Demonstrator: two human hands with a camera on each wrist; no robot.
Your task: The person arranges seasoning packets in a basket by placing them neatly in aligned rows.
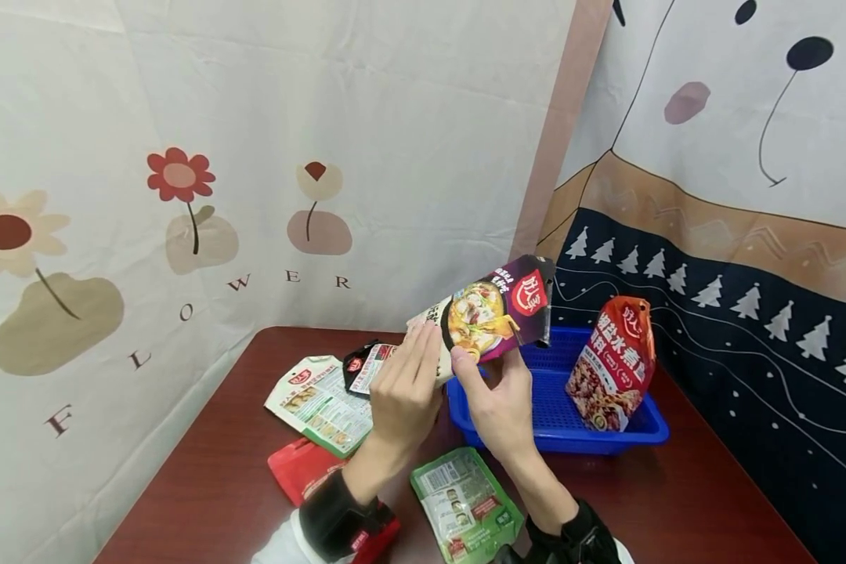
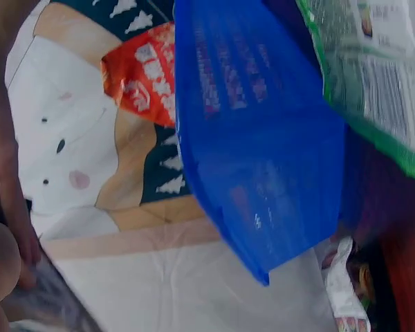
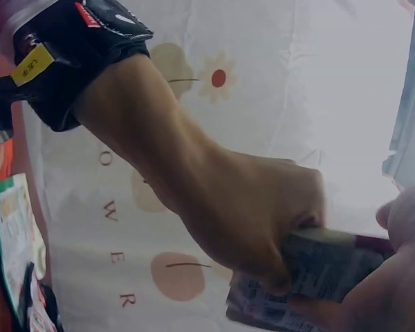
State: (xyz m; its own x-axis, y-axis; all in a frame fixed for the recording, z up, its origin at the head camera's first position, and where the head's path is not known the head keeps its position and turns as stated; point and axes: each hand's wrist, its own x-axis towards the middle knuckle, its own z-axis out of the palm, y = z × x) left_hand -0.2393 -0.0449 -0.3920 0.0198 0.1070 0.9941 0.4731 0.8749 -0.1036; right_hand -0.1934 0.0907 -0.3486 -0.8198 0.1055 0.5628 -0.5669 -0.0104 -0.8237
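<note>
Both hands hold a purple-and-cream food pouch point(image 1: 479, 313) with a noodle-dish picture, tilted above the left end of a blue basket point(image 1: 553, 442). My left hand point(image 1: 405, 392) grips the pouch's cream end, fingers laid over its front. With the thumb in front and fingers behind, my right hand point(image 1: 497, 395) pinches its lower edge. In the right wrist view the pouch point(image 3: 332, 270) shows its printed back between the hands. A red-orange food pouch point(image 1: 615, 364) stands leaning inside the basket's right end.
On the brown table point(image 1: 204, 470), left of the hands, lie a white-green pouch point(image 1: 324, 403), a black pouch point(image 1: 366, 368) and a red pouch point(image 1: 303, 468). A green pouch point(image 1: 465, 505) lies in front of the basket. Printed curtains point(image 1: 409, 117) hang behind.
</note>
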